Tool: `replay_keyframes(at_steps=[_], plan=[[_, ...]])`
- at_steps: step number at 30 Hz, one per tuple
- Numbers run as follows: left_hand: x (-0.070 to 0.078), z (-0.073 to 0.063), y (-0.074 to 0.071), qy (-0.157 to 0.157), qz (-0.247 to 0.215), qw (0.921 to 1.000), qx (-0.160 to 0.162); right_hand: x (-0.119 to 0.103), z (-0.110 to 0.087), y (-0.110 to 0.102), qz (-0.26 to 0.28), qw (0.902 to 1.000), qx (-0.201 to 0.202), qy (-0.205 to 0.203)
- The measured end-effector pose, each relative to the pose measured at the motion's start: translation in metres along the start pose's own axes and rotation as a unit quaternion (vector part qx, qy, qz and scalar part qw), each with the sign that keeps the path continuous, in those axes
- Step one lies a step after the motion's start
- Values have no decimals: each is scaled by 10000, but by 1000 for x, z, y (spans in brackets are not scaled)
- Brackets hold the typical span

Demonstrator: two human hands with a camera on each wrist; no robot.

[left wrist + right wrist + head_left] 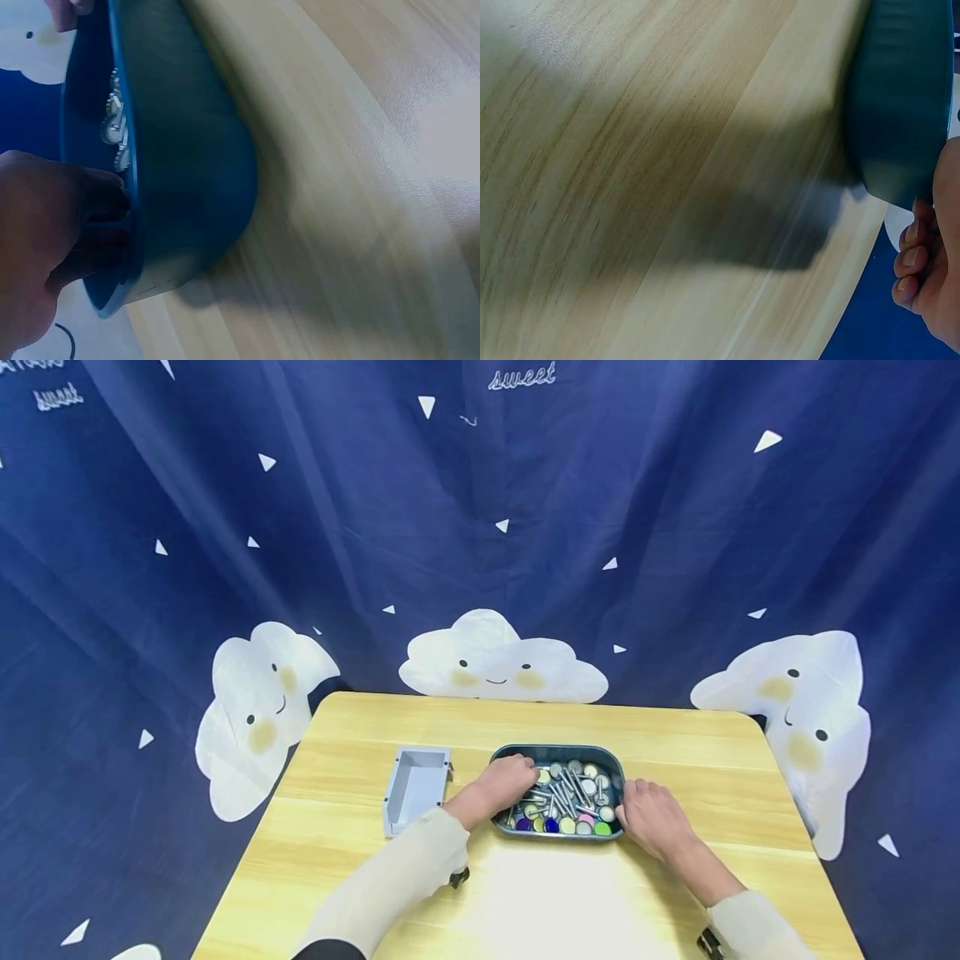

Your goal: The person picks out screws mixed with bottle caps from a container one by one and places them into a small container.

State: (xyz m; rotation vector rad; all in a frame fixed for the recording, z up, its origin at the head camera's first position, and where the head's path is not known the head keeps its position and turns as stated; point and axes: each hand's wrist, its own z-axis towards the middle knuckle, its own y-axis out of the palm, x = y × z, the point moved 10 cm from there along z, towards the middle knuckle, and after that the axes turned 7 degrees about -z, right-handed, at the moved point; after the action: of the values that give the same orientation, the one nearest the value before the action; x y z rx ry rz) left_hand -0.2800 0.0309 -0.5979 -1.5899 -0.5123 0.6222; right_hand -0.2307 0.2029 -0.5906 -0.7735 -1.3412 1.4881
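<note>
A dark teal oval-cornered bin (558,837) stands on the wooden table, holding several silver metal rods (567,793) and round flat pieces in yellow, purple, pink, green and white. At its left end my left hand (507,781) grips the rim, fingers reaching over the inside of the wall; the left wrist view shows this hand (45,232) with its fingers inside the bin (187,150). My right hand (654,814) holds the opposite end by the rim. Curled fingers of the right hand (937,262) show right at the bin's end (900,105).
Left of the bin lies a grey rectangular tray (418,792) with low walls and small dark clips. The light wood table (360,718) has rounded far corners. Behind it hangs a dark blue curtain (480,560) printed with smiling clouds and white triangles.
</note>
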Motion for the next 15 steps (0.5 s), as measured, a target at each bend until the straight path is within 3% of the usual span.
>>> replay_keyframes(at_steps=[8, 15], plan=[[2, 11, 15, 62, 94, 9997, -216, 1, -1, 1, 71, 9999, -69, 65], [6, 16, 17, 131, 276, 9992, -245, 2, -2, 1, 219, 9997, 41, 73]])
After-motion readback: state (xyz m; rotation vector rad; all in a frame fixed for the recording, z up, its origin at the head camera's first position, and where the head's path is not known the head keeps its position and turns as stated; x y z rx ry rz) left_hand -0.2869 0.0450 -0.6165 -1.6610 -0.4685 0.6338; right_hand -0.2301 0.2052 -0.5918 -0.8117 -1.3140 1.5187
